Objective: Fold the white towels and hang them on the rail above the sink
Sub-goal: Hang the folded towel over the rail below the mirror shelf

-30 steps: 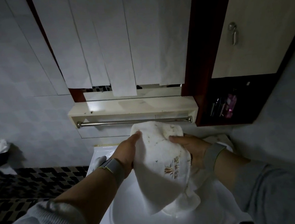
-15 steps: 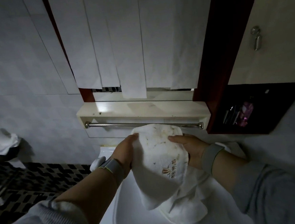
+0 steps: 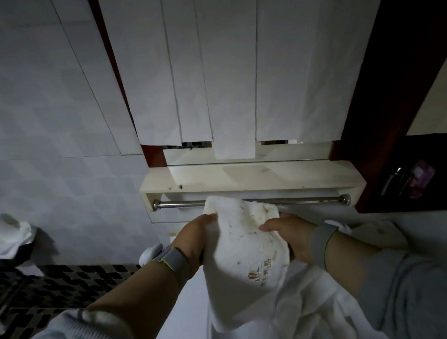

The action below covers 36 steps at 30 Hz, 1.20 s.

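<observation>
A folded white towel [image 3: 246, 250] with brown stains and a small gold emblem is held up between both hands. My left hand [image 3: 195, 238] grips its left edge and my right hand [image 3: 289, 233] grips its right edge. The towel's top edge overlaps the metal rail [image 3: 307, 198] under the cream shelf, hiding the rail's middle; whether it touches the rail I cannot tell. More white towel cloth [image 3: 309, 317] lies bunched below, over the white sink [image 3: 180, 319].
A cream shelf [image 3: 249, 178] juts out above the rail, below white paper strips over the mirror. A dark open cabinet [image 3: 415, 178] with toiletries stands right. A white cloth [image 3: 3, 235] lies on a dark bin at left, above a black-and-white mosaic floor.
Both hands have lifted the towel up and forward, so its top edge now overlaps the rail. The view has closed in on the shelf.
</observation>
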Each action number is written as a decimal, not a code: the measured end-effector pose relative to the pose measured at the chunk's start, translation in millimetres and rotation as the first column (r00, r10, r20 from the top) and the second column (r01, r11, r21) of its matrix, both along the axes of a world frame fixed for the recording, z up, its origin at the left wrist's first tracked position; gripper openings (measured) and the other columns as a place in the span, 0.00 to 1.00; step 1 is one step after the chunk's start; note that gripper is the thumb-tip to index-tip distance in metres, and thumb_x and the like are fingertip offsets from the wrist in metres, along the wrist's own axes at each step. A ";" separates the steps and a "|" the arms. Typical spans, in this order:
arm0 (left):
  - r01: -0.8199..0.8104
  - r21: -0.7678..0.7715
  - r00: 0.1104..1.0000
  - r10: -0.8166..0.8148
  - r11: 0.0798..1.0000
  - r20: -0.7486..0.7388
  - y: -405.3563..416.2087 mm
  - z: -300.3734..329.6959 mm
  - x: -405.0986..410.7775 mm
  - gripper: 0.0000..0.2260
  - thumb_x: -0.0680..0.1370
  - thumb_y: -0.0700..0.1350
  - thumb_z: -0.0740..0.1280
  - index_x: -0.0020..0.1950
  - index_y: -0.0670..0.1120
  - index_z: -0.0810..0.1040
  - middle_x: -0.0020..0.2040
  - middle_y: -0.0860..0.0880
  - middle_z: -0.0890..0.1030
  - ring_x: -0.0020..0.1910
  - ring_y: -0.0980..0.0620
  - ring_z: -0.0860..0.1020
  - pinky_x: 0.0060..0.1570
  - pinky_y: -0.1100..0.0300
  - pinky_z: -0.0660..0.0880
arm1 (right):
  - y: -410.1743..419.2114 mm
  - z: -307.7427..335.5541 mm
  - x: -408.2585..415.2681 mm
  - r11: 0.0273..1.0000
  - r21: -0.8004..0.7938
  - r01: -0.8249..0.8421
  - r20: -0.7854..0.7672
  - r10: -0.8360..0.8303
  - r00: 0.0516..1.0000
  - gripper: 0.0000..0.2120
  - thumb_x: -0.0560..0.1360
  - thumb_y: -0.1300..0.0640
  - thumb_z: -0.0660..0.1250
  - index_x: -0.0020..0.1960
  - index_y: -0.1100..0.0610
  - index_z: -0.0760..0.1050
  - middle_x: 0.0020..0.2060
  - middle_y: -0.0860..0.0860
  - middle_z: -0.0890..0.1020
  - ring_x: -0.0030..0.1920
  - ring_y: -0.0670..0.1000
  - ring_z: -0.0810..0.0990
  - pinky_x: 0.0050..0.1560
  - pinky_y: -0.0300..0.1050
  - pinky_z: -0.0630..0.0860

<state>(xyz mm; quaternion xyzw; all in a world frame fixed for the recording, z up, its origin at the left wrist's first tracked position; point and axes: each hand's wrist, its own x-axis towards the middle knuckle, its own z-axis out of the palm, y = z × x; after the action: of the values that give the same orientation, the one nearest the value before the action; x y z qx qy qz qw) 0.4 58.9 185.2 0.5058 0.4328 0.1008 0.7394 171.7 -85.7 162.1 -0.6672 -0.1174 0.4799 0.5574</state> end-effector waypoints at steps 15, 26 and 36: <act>-0.074 -0.067 0.997 0.075 0.995 0.011 80.7 -22.9 -3.4 0.13 0.78 0.50 0.66 0.56 0.44 0.81 0.52 0.39 0.85 0.51 0.38 0.82 0.57 0.47 0.77 | 74.8 -22.2 -19.8 0.985 0.116 0.128 0.074 -0.137 0.988 0.19 0.74 0.51 0.71 0.64 0.52 0.76 0.59 0.51 0.82 0.60 0.55 0.80 0.67 0.58 0.72; -0.092 -0.118 0.986 0.107 0.989 0.124 117.6 -15.9 1.6 0.08 0.79 0.47 0.65 0.52 0.46 0.82 0.45 0.44 0.86 0.47 0.41 0.82 0.57 0.48 0.77 | 89.3 -33.5 -29.1 0.997 0.030 -0.066 -0.035 0.067 0.997 0.25 0.67 0.50 0.77 0.62 0.56 0.78 0.61 0.53 0.82 0.60 0.55 0.80 0.66 0.55 0.73; -0.024 -0.155 0.984 0.051 0.988 0.169 130.3 -23.3 -10.3 0.10 0.79 0.49 0.68 0.56 0.45 0.82 0.50 0.45 0.87 0.54 0.44 0.82 0.58 0.47 0.78 | 106.6 -41.8 -42.5 0.995 0.022 0.098 0.049 -0.099 0.994 0.12 0.75 0.53 0.71 0.54 0.60 0.82 0.52 0.60 0.85 0.53 0.61 0.84 0.57 0.57 0.79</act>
<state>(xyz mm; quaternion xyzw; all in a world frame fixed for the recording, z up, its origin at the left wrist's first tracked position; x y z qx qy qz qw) -9.9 189.2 161.9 0.4289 0.3831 0.1247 0.8085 129.2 20.9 120.3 -0.6787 -0.1027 0.4337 0.5838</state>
